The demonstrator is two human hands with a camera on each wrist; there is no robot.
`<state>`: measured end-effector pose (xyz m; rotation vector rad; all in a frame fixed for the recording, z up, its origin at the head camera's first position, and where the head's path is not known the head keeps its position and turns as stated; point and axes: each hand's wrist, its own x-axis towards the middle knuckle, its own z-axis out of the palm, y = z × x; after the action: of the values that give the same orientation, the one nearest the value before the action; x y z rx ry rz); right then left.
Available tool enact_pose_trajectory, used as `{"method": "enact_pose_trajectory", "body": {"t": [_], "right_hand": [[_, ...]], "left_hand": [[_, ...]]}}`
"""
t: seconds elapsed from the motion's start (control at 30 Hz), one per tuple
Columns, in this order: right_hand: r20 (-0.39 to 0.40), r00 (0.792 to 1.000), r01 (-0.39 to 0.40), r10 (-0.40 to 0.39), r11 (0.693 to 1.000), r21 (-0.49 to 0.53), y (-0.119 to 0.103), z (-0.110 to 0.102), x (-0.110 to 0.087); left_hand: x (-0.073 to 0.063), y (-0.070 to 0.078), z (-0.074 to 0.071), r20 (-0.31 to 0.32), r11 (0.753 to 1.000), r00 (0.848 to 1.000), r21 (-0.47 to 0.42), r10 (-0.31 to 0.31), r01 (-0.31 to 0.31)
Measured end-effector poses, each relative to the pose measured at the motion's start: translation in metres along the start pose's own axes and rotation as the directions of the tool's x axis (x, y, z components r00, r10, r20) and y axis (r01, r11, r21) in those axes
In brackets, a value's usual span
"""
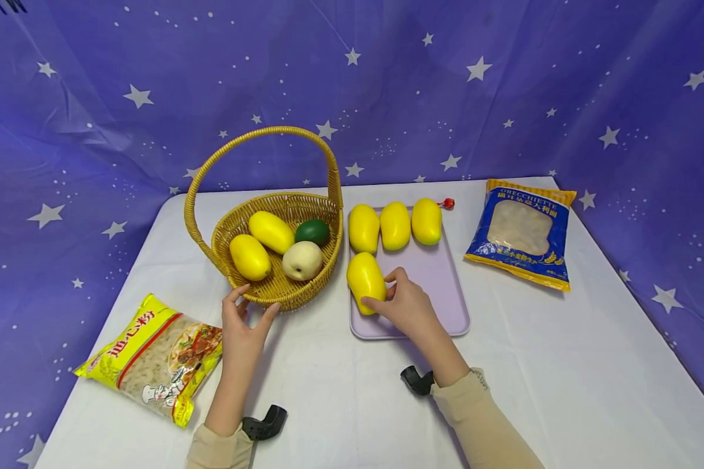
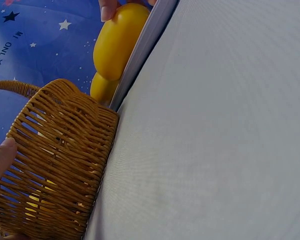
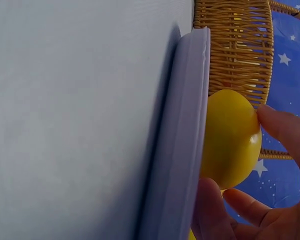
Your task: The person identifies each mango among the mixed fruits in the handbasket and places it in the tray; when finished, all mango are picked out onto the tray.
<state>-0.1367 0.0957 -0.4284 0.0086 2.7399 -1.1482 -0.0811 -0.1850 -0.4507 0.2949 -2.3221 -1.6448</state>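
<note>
- Yellow mango [image 1: 364, 277] is held by the right hand [image 1: 409, 301], thumb on its near end and fingers against its right side; the grip is narrowed to the fruit's width.
- It is placed at the left part of the tray [image 1: 440, 280]; whether it is slightly lifted cannot be told.
- Three mangoes [image 1: 396, 225] are lined up along the tray's far edge, and a small red object [image 1: 448, 204] is seen just beyond its far right corner.
- Just left of the tray, the basket [image 1: 296, 298] is held at its near side by the left hand [image 1: 243, 329], thumb and fingers spread wide.
- Inside that basket, two more mangoes [image 1: 271, 232], a green fruit [image 1: 313, 232] and a pale fruit [image 1: 302, 260] are gathered.
- Right of the tray, a blue bag [image 1: 519, 228] is laid; far to its left, a yellow bag [image 1: 167, 358].
</note>
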Motion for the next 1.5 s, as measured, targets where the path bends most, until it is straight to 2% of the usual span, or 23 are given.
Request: {"method": "enact_pose_trajectory", "body": {"t": [0.2, 0.37, 0.57, 0.77, 1.0, 1.17, 1.3, 1.5], "right_hand": [[-0.026, 0.999, 0.018, -0.019, 0.999, -0.038, -0.003, -0.006, -0.003], [-0.047, 0.998, 0.045, -0.048, 0.997, -0.064, -0.010, -0.014, -0.007], [-0.083, 0.988, 0.126, -0.131, 0.990, -0.062, -0.017, -0.022, -0.010], [-0.103, 0.969, 0.227, -0.227, 0.974, -0.011, -0.029, -0.027, -0.013], [-0.076, 0.957, 0.286, -0.282, 0.956, 0.058, -0.050, -0.031, -0.011], [-0.035, 0.932, 0.362, -0.360, 0.929, 0.077, -0.066, -0.028, -0.004], [-0.009, 0.899, 0.438, -0.438, 0.899, 0.028, -0.084, -0.023, 0.003], [0.054, 0.861, 0.508, -0.505, 0.860, -0.056, -0.114, -0.013, 0.012]], "left_hand": [[-0.008, 0.027, -0.001, 0.012, 1.000, 1.000, -0.011, 0.000, 0.000], [-0.009, 0.030, -0.001, 0.010, 1.000, 1.000, -0.018, 0.008, -0.007], [-0.010, 0.033, -0.001, 0.003, 1.000, 1.000, -0.010, 0.022, -0.022], [-0.009, 0.032, -0.001, 0.010, 0.999, 1.000, -0.025, 0.022, -0.022], [-0.008, 0.030, -0.002, 0.012, 0.999, 1.000, -0.029, 0.015, -0.015], [-0.009, 0.031, -0.001, 0.007, 1.000, 1.000, -0.018, 0.015, -0.015], [-0.008, 0.028, 0.000, 0.005, 1.000, 1.000, -0.007, 0.019, -0.019], [0.000, 0.002, 0.001, -0.002, 0.999, 0.999, -0.008, 0.034, -0.034]]}}
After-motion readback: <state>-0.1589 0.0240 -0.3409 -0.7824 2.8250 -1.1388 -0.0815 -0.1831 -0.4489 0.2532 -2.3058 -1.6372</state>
